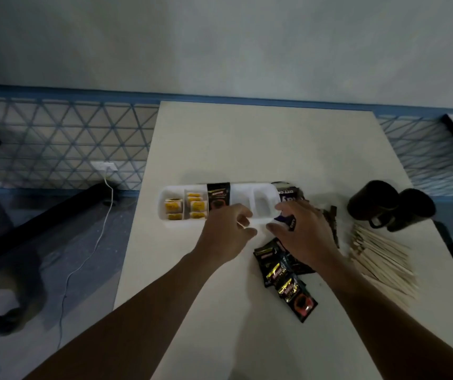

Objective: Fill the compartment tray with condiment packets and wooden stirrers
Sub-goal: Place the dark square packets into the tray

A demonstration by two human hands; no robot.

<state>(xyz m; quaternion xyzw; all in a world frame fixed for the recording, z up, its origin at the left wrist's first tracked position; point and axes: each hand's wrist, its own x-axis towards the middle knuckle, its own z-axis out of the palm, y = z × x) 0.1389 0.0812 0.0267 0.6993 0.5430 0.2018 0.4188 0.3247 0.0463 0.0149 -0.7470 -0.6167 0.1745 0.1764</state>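
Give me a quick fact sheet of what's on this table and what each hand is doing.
Tray: white compartment tray on the table
Filled: yellow packets in the two left compartments; black packet in the third
Empty: the next two compartments
Left hand: appears to grip the tray's near rim
Right hand: holds a purple packet near the tray's right end
Waiting: loose black packets; wooden stirrers to the right
Also: two dark mugs

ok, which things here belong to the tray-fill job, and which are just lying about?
Job: compartment tray, yellow packets, black packets, purple packet in right hand, wooden stirrers.
Lying about: black mugs, wall socket.
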